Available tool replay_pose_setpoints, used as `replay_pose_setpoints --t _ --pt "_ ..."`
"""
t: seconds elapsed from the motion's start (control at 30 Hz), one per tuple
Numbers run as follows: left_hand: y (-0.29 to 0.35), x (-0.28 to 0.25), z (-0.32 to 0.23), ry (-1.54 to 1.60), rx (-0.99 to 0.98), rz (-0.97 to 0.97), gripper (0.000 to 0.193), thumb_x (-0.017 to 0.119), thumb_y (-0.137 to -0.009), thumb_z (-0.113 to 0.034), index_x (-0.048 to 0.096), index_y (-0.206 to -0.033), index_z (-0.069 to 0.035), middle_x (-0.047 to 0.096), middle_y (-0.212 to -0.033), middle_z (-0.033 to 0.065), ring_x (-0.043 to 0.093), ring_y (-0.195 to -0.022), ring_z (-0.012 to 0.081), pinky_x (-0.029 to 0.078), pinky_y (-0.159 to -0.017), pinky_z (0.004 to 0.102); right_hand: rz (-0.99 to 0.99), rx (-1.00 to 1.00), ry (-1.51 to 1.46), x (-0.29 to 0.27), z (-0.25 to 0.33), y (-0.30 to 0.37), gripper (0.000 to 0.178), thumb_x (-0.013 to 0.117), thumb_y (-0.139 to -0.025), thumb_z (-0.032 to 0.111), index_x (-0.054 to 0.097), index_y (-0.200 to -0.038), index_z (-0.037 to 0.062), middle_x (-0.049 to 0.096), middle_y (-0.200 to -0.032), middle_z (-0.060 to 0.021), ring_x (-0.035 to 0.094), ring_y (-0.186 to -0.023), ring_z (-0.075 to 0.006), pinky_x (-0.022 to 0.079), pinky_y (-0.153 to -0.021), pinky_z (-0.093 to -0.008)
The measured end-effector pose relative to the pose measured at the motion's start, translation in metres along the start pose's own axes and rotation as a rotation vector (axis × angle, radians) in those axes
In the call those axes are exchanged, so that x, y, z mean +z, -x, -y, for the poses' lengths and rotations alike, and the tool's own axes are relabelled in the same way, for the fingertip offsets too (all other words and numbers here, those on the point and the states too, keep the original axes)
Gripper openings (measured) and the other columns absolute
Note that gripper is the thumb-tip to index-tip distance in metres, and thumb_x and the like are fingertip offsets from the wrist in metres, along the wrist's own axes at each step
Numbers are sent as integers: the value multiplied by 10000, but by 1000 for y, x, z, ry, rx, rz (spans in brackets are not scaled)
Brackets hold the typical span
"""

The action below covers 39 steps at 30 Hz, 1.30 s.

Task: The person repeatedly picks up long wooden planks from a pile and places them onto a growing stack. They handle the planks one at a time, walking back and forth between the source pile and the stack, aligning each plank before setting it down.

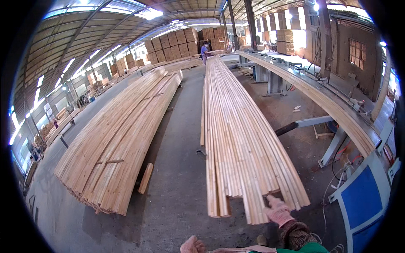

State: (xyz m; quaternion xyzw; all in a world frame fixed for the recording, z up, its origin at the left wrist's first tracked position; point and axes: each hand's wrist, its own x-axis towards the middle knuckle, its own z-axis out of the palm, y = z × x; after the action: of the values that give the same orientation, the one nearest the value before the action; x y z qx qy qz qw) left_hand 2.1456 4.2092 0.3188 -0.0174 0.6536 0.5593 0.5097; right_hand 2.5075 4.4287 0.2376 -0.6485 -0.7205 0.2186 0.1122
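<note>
Under a long curved-looking roof, a concrete floor [173,147] carries two long stacks of wood, and a dark round border cuts off every corner of the view. The middle stack [242,143] is right of the left stack [114,156], with a strip of floor between. Its long axis runs from near to far, the far end leaning slightly left; the near ends are staggered, some boards sitting farther back. Its far end narrows until single boards are hard to separate, close to a small, blurry person [204,51].

At the near end, the right hand [278,210] reaches forward with fingers extended onto or just over the board ends; I cannot tell whether they grip one. The left hand [193,245] is partly cut off by the lower edge, its fingers curled, and whether they hold anything cannot be made out. To the right, a long machine [308,78] slants from far to near, its blue panel [361,202] partly lost in the dark border.
</note>
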Motion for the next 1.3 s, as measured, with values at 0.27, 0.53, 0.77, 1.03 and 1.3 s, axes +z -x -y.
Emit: replay_pose_setpoints --t 0.27,0.53,0.77,1.03,1.3 --pt "24 235 62 -222 -89 545 300 752 -901 -329 664 -986 -54 664 -888 110 634 -752 280 543 -694 432 -460 5 -75 -109 -206 -24 665 750 -830 328 537 -1379 20 635 -1212 -212 626 -1114 -356 510 -941 -440" --pt "-34 418 201 -954 -149 621 756 748 -832 -577 581 -1293 -1 652 -1159 92 616 -1005 153 507 -820 305 651 426 -1533 -28 -260 -79 626 599 -989 399 458 -1417 -35 629 -1268 -178 636 -1157 -271 534 -981 -410" --pt "-4 447 202 -1121 -84 355 1105 815 -692 -663 428 -1356 131 655 -1196 208 663 -1094 278 520 -920 343 878 406 -1849 -23 -252 -77 810 716 -864 507 449 -1441 5 631 -1269 -202 660 -1113 -328 571 -939 -486" --pt "7 473 209 -1231 -78 151 1213 869 -607 -616 316 -1399 117 505 -1376 268 576 -1242 359 490 -1034 419 901 382 -2093 -20 -233 -69 919 758 -773 570 460 -1425 -5 622 -1262 -235 655 -1112 -368 573 -946 -497" --pt "19 478 213 -1152 -135 85 1204 910 -563 -569 323 -1375 97 510 -1373 251 570 -1259 350 522 -995 396 889 311 -2029 -55 -195 -65 989 755 -774 621 407 -1482 25 559 -1367 -252 583 -1214 -431 476 -1052 -567"
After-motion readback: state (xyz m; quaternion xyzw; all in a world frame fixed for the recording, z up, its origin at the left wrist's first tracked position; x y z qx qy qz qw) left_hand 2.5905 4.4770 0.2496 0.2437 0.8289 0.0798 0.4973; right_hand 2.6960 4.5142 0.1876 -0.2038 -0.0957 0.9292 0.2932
